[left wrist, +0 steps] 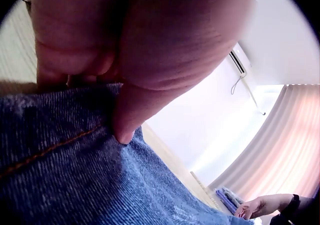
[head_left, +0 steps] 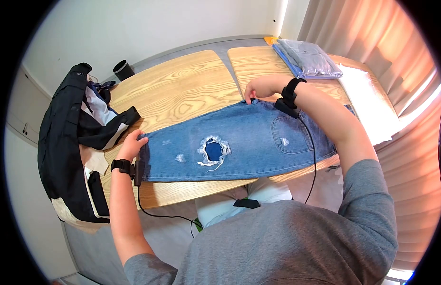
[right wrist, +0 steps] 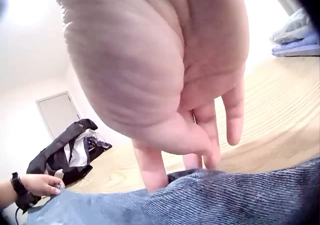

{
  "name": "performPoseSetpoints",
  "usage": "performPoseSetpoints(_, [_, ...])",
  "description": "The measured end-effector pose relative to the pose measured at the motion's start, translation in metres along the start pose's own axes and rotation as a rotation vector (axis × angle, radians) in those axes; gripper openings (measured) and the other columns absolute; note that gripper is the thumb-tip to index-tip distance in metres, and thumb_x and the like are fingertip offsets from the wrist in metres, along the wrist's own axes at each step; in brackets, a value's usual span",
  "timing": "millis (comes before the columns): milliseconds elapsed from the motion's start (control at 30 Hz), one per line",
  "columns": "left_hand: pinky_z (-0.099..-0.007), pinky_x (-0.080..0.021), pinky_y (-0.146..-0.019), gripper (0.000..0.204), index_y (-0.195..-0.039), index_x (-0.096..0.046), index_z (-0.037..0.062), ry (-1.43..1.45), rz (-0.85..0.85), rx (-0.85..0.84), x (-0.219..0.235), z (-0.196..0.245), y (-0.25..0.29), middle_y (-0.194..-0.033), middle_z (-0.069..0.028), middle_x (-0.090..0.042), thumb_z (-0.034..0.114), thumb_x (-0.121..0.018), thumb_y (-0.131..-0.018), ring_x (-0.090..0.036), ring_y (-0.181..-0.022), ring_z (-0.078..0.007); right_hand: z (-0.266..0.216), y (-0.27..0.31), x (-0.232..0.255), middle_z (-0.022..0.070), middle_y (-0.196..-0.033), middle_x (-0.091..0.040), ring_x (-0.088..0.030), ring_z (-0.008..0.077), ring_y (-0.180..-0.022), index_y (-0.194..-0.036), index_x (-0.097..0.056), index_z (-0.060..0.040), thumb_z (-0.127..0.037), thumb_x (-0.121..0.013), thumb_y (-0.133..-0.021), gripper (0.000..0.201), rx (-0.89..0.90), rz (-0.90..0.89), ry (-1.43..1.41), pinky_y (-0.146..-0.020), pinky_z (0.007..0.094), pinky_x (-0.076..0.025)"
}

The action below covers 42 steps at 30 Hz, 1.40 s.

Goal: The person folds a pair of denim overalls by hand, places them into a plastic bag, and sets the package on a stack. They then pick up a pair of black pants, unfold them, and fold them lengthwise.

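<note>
Blue denim jeans [head_left: 251, 147] lie sideways across the table, one leg over the other. A frayed hole [head_left: 214, 150] and small worn patches mark the upper leg, and a pocket [head_left: 292, 135] shows near the right end. My left hand [head_left: 131, 145] pinches the leg's left end at its far corner, thumb [left wrist: 127, 120] on top of the denim. At the far edge, close to the pocket, my right hand [head_left: 265, 87] pinches the cloth between thumb and fingers [right wrist: 150, 167]. One finger of it stands apart from the denim in the right wrist view.
A black and white jacket [head_left: 63, 137] hangs over the left side of the table [head_left: 177, 78]. Folded clothes in clear plastic [head_left: 308, 59] and white sheets [head_left: 368, 104] lie at the back right. A dark bin [head_left: 123, 70] stands behind the table. Cables trail from both wrist cameras.
</note>
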State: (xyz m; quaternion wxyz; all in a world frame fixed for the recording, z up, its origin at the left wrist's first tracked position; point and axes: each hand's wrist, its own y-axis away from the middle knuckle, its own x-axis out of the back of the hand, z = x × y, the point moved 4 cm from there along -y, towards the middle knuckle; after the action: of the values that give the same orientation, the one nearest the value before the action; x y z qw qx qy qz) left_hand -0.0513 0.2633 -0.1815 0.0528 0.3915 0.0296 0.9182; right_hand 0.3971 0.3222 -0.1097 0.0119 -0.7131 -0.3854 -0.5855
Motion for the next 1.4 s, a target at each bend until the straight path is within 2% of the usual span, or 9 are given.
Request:
performPoseSetpoints(333, [-0.0293,-0.042,-0.069,0.022,-0.098,-0.057,0.0013,0.007,-0.008,0.028,0.002,0.007,0.003,-0.080,-0.0061,-0.058,0.014,-0.066,-0.082,-0.052,-0.075,-0.0155,0.009,-0.012,-0.010,0.0087,-0.089,-0.063,-0.059,0.0247,-0.087,-0.098,-0.063,-0.0086,-0.003,-0.058,-0.066,0.034,0.108,0.007,0.153,-0.074,0.0382,-0.044])
performPoseSetpoints(400, [-0.0292,-0.042,-0.070,0.021,-0.097,-0.057,0.0017,0.029,-0.014,0.062,0.001,0.009,0.004,-0.081,-0.0061,-0.058,0.013,-0.065,-0.082,-0.052,-0.076,-0.0156,0.015,-0.010,-0.004,0.0092,-0.081,-0.060,-0.055,0.0238,-0.078,-0.092,-0.061,-0.0055,-0.004,-0.054,-0.063,0.030,-0.014,-0.029,-0.003,-0.070,0.0370,-0.043])
performPoseSetpoints(533, [-0.0292,-0.042,-0.070,0.019,-0.096,-0.057,0.0020,0.014,-0.015,0.054,0.001,0.012,0.005,-0.081,-0.0062,-0.058,0.013,-0.065,-0.082,-0.052,-0.077,-0.0156,0.021,-0.011,-0.003,0.0084,-0.076,-0.057,-0.051,0.0226,-0.072,-0.089,-0.060,-0.0026,-0.008,-0.052,-0.064,0.027,-0.068,-0.042,-0.129,-0.068,0.0359,-0.041])
performPoseSetpoints(833, [-0.0311,-0.043,-0.074,0.021,-0.099,-0.057,0.0034,-0.048,0.008,0.068,0.001,0.006,0.001,-0.087,-0.0076,-0.060,0.012,-0.065,-0.082,-0.054,-0.081,-0.0171,0.026,-0.016,-0.005,0.0086,-0.089,-0.060,-0.053,0.0218,-0.085,-0.089,-0.062,-0.0018,-0.014,-0.054,-0.074,0.021,-0.158,0.074,-0.250,-0.078,0.0359,-0.042])
performPoseSetpoints(933, [-0.0281,-0.041,-0.076,0.022,-0.103,-0.055,0.0077,0.031,0.065,0.069,0.003,0.011,0.005,-0.086,-0.0042,-0.056,0.012,-0.065,-0.083,-0.049,-0.083,-0.0133,0.032,-0.018,-0.005,0.0090,-0.093,-0.061,-0.054,0.0211,-0.089,-0.093,-0.064,-0.0026,-0.018,-0.055,-0.077,0.024,-0.141,0.113,-0.253,-0.080,0.0354,-0.041])
performPoseSetpoints(1000, [-0.0326,-0.044,-0.079,0.024,-0.100,-0.057,0.0059,-0.042,-0.032,0.096,0.002,0.006,0.001,-0.094,-0.0114,-0.061,0.015,-0.068,-0.080,-0.057,-0.089,-0.0209,0.038,-0.016,-0.006,0.0083,-0.094,-0.062,-0.054,0.0201,-0.090,-0.096,-0.064,-0.0039,-0.027,-0.060,-0.081,0.028,-0.145,0.041,-0.267,-0.080,0.0351,-0.041])
performPoseSetpoints(1100, [-0.0329,-0.044,-0.079,0.027,-0.100,-0.056,0.0052,-0.122,-0.005,0.009,0.000,-0.002,-0.006,-0.095,-0.0129,-0.062,0.016,-0.069,-0.079,-0.057,-0.089,-0.0224,0.046,-0.015,-0.006,0.0072,-0.093,-0.063,-0.055,0.0203,-0.089,-0.095,-0.064,-0.0036,-0.038,-0.064,-0.082,0.037,-0.176,0.037,-0.405,-0.078,0.0354,-0.042])
performPoseSetpoints(1333, [-0.0336,-0.047,-0.075,0.028,-0.098,-0.058,0.0040,-0.223,-0.004,0.029,0.008,0.004,0.001,-0.095,-0.0141,-0.063,0.016,-0.071,-0.077,-0.060,-0.085,-0.0236,0.027,-0.014,-0.010,0.0107,-0.097,-0.064,-0.057,0.0228,-0.090,-0.108,-0.062,-0.0066,-0.045,-0.056,-0.088,0.043,-0.107,0.082,-0.113,-0.080,0.0376,-0.043])
performPoseSetpoints(1400, [-0.0339,-0.047,-0.074,0.027,-0.097,-0.059,0.0042,-0.303,-0.095,0.082,0.013,-0.003,0.015,-0.093,-0.0138,-0.063,0.015,-0.071,-0.075,-0.060,-0.084,-0.0237,0.020,-0.016,-0.019,0.0121,-0.101,-0.065,-0.058,0.0252,-0.095,-0.113,-0.060,-0.0088,-0.042,-0.056,-0.089,0.041,-0.053,0.109,-0.127,-0.083,0.0378,-0.043])
